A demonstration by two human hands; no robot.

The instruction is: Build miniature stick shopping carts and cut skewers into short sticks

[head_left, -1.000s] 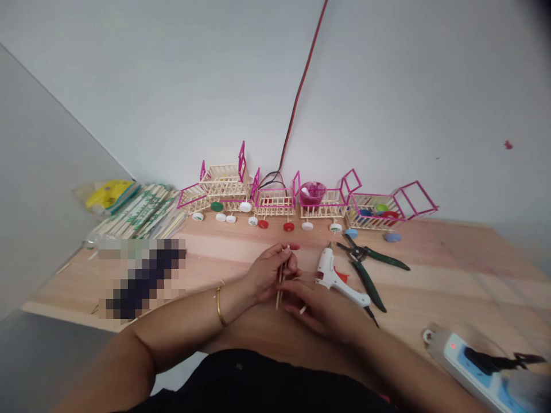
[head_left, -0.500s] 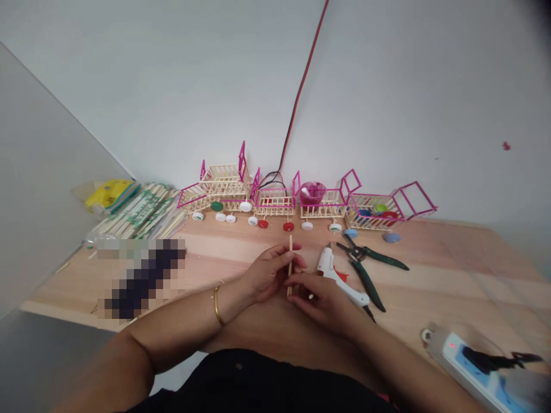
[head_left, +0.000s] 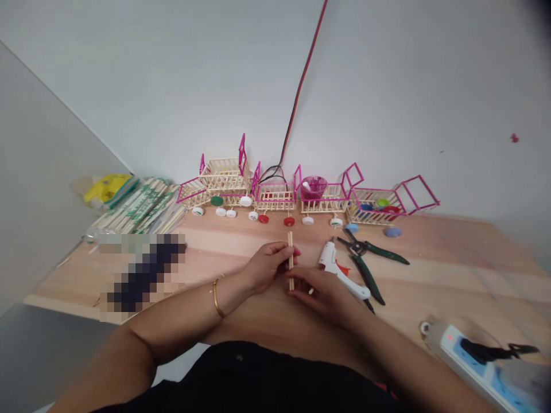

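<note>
Two thin wooden sticks stand side by side, pointing away from me above the table. My left hand is closed on their upper part, with the thumb lying across them. Around the lower end, the fingers of my right hand pinch the same sticks. A short pale stick end shows by the right fingers. Just right of my hands lies a white hot glue gun with a red trigger. Beyond it are green-handled pruning shears, their handles spread.
Small stick-built carts with pink frames and bottle-cap wheels line the wall. A purple cup sits in one. Packs of sticks lie at left, near a blurred dark object. A power strip is at front right.
The sticks have turned slightly in my fingers, so both now show side by side where they looked like one at the top. Both hands keep their grip. The view has shifted a little.
</note>
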